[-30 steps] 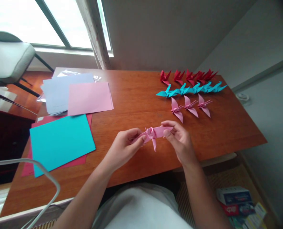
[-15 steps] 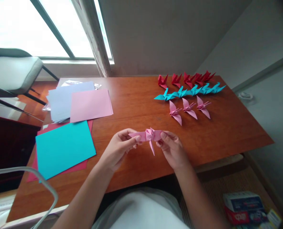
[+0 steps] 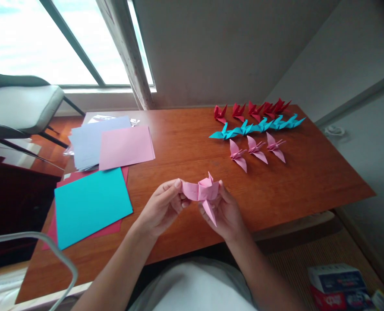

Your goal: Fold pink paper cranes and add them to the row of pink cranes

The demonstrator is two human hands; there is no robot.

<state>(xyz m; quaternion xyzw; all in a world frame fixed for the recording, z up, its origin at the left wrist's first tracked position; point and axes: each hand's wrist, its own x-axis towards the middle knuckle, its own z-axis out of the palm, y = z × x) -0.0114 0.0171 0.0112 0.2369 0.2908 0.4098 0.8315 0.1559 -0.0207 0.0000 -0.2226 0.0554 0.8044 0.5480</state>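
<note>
Between my two hands is a pink origami crane (image 3: 205,190), held above the near edge of the wooden table (image 3: 182,160). My left hand (image 3: 162,203) pinches the tip of its left wing between thumb and fingers. The right wing is gripped by my right hand (image 3: 226,211), whose fingers lie partly behind the paper. The crane's wings curve upward at both ends, its body is puffed out, and one narrow point hangs down toward me. Three finished pink cranes (image 3: 256,150) stand farther back on the right.
Behind the pink cranes are rows of blue cranes (image 3: 263,125) and red cranes (image 3: 254,111). On the left lie pink sheets (image 3: 127,147), pale blue-grey sheets (image 3: 83,149), a turquoise sheet (image 3: 93,207) and red sheets (image 3: 114,226). A white cable (image 3: 59,252) arches at the lower left; a chair (image 3: 23,108) stands beyond.
The held crane's wings have gone from nearly straight to bent upward, and its body looks fuller. My right hand has turned and moved slightly inward and lower. The head view has shifted a little.
</note>
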